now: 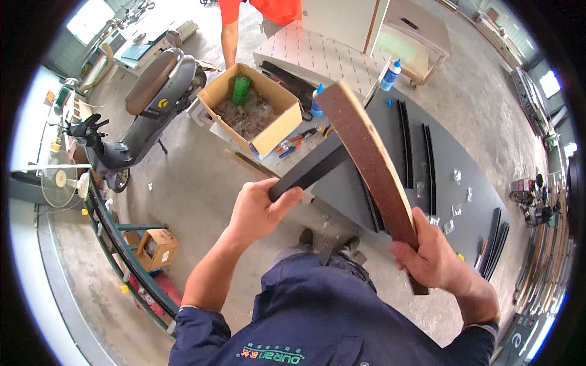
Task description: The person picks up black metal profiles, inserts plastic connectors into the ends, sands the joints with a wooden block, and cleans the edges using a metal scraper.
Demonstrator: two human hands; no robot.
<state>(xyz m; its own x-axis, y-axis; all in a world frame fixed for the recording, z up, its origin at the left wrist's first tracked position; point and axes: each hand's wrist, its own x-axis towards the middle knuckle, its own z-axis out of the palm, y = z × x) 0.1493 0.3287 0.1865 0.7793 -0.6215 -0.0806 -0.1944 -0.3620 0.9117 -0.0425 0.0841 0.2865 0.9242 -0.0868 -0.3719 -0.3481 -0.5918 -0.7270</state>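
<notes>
My left hand (262,207) is closed round the near end of a black profile bar (308,171), which slants up and away to the right. In my right hand (430,253) is a long wooden sanding board (372,161) with a dark reddish-brown, rough-looking face and a pale wood edge. The board stands tilted, its upper end leaning left, and passes in front of the bar's far end. Whether the two touch there I cannot tell. Both are held up above the near edge of the grey tabletop (461,152).
Several black profiles (429,161) and small clear bags lie on the tabletop. Left of it, a cardboard box (268,143) holds plastic bags and a green roll (242,85), with pliers (296,141) beside it. Glue bottles (390,76) stand behind. A co-worker in orange (274,9) reaches beside the box. A scooter (146,97) stands left.
</notes>
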